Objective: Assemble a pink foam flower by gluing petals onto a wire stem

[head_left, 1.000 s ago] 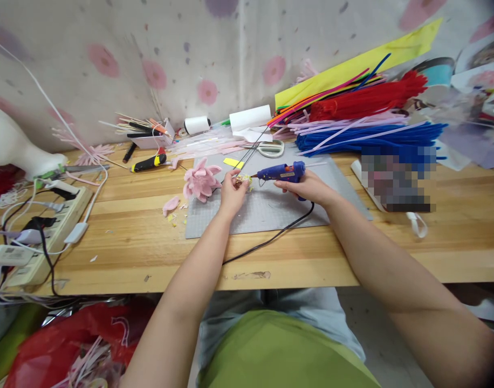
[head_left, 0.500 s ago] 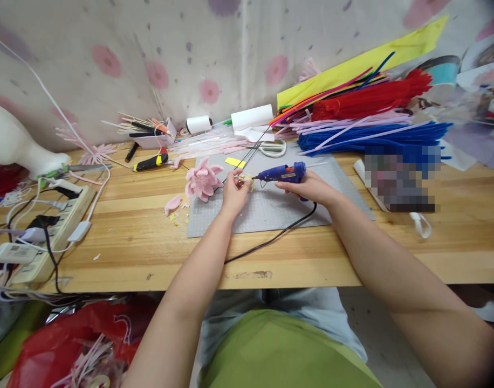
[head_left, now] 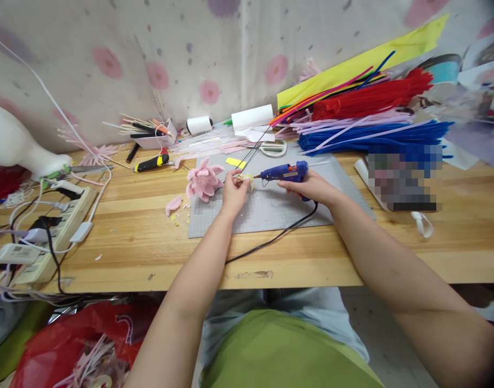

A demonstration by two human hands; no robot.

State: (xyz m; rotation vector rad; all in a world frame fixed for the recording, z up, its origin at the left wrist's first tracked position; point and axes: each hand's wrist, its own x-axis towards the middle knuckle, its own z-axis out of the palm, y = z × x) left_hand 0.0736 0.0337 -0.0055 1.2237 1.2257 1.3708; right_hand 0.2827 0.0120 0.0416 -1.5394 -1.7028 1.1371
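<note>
My right hand [head_left: 309,186] is wrapped round the grip of a blue hot glue gun [head_left: 285,172], its nozzle pointing left. A glue stick sticks out of the gun's back, and its black cord runs down over the table. Closed in a pinch, my left hand [head_left: 234,191] holds a small bunch of thin yellow stamens [head_left: 249,180] right at the nozzle tip; the fingers hide part of it. Just left of this hand lies a pink fuzzy flower [head_left: 204,180] on the edge of the grey cutting mat [head_left: 279,213]. A loose pink petal [head_left: 173,205] rests on the wood.
Scissors [head_left: 272,147] and a yellow strip [head_left: 235,162] lie behind my hands. Bundles of blue [head_left: 352,137] and red pipe cleaners [head_left: 372,97] fill the back right. A black-and-yellow tool [head_left: 151,162] lies left of the mat. A power strip [head_left: 64,231] with cables stands far left.
The hands stay almost in place, with the glue gun nozzle still at the yellow bunch. The whole view has shifted very slightly.
</note>
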